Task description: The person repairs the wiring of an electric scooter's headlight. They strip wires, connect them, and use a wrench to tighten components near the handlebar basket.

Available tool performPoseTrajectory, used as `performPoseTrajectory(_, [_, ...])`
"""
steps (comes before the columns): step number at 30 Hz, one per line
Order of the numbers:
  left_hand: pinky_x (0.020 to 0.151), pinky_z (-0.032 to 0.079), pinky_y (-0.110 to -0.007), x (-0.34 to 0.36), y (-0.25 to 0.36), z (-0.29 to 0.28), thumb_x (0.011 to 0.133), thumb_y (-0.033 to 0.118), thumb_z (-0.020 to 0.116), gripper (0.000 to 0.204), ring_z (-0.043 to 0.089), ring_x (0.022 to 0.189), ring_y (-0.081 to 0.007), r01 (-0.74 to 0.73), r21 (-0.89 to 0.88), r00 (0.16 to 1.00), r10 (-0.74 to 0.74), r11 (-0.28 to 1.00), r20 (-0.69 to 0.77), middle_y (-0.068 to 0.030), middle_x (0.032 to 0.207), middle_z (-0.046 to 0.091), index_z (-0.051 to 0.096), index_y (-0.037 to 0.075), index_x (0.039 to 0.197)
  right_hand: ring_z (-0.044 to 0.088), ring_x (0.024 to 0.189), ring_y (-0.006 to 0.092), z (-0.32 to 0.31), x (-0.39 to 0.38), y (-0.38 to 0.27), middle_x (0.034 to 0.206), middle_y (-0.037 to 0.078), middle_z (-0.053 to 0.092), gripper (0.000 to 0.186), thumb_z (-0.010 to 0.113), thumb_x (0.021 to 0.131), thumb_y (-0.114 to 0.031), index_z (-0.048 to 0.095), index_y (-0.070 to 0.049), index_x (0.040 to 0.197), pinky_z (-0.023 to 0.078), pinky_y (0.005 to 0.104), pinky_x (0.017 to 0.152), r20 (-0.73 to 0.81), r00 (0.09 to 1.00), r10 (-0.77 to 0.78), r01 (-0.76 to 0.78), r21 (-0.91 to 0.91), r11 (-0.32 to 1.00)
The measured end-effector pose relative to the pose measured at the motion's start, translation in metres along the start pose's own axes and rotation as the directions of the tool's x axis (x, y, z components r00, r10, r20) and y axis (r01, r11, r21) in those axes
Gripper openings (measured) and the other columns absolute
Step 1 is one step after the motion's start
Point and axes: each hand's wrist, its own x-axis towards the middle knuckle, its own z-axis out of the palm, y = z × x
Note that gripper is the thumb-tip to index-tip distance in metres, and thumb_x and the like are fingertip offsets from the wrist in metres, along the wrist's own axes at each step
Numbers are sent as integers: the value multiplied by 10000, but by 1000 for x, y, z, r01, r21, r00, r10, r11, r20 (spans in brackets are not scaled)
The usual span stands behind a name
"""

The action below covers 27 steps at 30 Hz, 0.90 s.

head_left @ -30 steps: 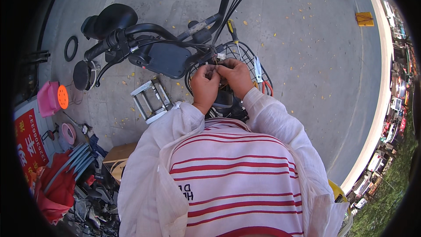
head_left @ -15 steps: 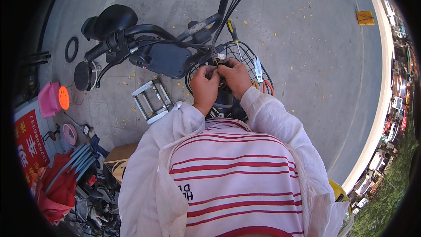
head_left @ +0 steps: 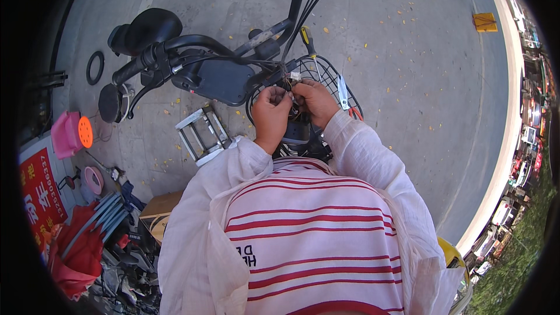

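Both my hands work close together over the black wire basket (head_left: 333,76) at the front of an electric bike (head_left: 219,79). My left hand (head_left: 272,114) has thumb and fingertips pinched on thin wires. Just beside it, my right hand (head_left: 317,102) is closed with its fingertips on the same wire bundle (head_left: 290,84). A white plug connector (head_left: 295,76) sits at the top of the bundle, above my fingers. In the basket, to the right, are a screwdriver (head_left: 308,41) with a yellow-and-black handle and scissors (head_left: 343,92) with red handles. My fingers hide the wire ends.
The black handlebar (head_left: 204,39) curves across beyond my hands. A metal frame (head_left: 203,135) stands on the paving at left. Further left are a pink container (head_left: 67,133), a loose tyre (head_left: 95,67) and a red folded umbrella (head_left: 76,251). A yellow block (head_left: 485,22) lies far right.
My right hand has shifted slightly and turned, its fingertips now a little apart from the left's. The left hand has barely moved and keeps its pinch.
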Motion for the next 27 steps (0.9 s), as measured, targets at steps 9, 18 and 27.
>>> performPoseTrajectory(9, [544,415,-208,0,10,-2,838,72,684,141,514,608,-41,27,-37,999,-26,999,18,-3,707,614,634,-31,921,467,568,67,2,-7,-5,717,-5,570,206,628,798,-111,636,-7,975,341,220,504,9,999,-38,38,-49,998])
performPoseTrajectory(18, [439,307,-186,13,14,-8,881,145,642,134,446,547,-13,433,-249,899,-396,867,184,40,711,565,647,19,924,515,614,77,6,-18,0,751,26,621,139,666,814,-107,641,4,893,389,232,546,-73,981,-182,171,-133,976])
performPoseTrajectory(27, [594,421,-222,11,18,-5,868,122,630,168,556,649,-84,239,-96,966,-226,966,124,-21,758,644,668,-38,899,553,688,90,7,-21,7,783,38,641,122,653,812,-72,632,25,883,443,248,623,-108,948,-299,272,-209,939])
